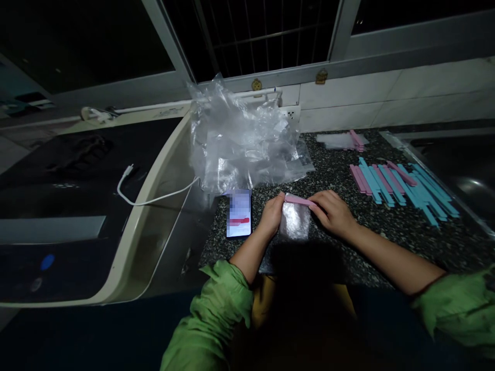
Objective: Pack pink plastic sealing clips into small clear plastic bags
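Note:
A slim pink plastic strip [298,200], shaped like a bag-sealing clip, lies across the top of a small clear plastic bag [294,222]. My left hand [271,214] is closed at the strip's left end and the bag's upper left edge. At the other end, the fingers and thumb of my right hand [333,212] pinch the strip. The bag hangs below it, over the dark speckled counter. To the right, several pink and light-blue strips [386,183] lie in a loose row, one pink strip [401,173] resting across others.
A phone [238,214] with a lit screen lies left of my hands. Crumpled clear plastic bags [247,139] are heaped behind it. A washing machine [127,232] with a white cable [162,200] stands left. Further right are flat clear bags [334,141] and a sink [464,165].

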`<state>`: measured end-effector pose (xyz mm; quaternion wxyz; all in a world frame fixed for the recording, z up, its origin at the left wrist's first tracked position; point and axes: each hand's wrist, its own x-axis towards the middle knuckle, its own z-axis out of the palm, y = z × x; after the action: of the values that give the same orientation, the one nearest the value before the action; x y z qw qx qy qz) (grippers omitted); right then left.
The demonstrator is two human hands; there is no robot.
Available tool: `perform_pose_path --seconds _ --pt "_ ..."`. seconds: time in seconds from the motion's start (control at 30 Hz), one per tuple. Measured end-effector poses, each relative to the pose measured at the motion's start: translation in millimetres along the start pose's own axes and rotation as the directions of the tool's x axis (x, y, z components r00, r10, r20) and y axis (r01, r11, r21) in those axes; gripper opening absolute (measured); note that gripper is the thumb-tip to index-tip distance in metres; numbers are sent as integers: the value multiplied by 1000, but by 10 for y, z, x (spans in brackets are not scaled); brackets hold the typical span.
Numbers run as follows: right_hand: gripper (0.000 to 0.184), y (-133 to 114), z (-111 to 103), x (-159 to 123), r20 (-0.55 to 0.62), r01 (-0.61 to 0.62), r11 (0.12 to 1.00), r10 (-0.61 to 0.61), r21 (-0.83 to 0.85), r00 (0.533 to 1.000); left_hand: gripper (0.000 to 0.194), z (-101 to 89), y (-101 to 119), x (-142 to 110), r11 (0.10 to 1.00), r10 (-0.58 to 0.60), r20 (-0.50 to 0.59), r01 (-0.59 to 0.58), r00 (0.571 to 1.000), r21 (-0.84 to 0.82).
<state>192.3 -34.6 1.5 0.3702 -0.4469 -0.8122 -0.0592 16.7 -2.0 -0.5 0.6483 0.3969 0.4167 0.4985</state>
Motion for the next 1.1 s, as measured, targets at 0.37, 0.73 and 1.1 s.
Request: perform_pose_path --seconds 0.37,0.73,1.1 --pt "14 -53 58 7 -98 27 1000 -27 -9 995 48 52 -3 -78 999 -7 99 2 995 45" --pt "13 -61 20 13 -164 67 998 -68 -12 984 39 80 -20 -98 999 -25 88 26 996 -20" --pt "14 -37 42 8 -190 74 997 -68 22 979 38 89 -14 -85 998 -35 86 39 996 -44"
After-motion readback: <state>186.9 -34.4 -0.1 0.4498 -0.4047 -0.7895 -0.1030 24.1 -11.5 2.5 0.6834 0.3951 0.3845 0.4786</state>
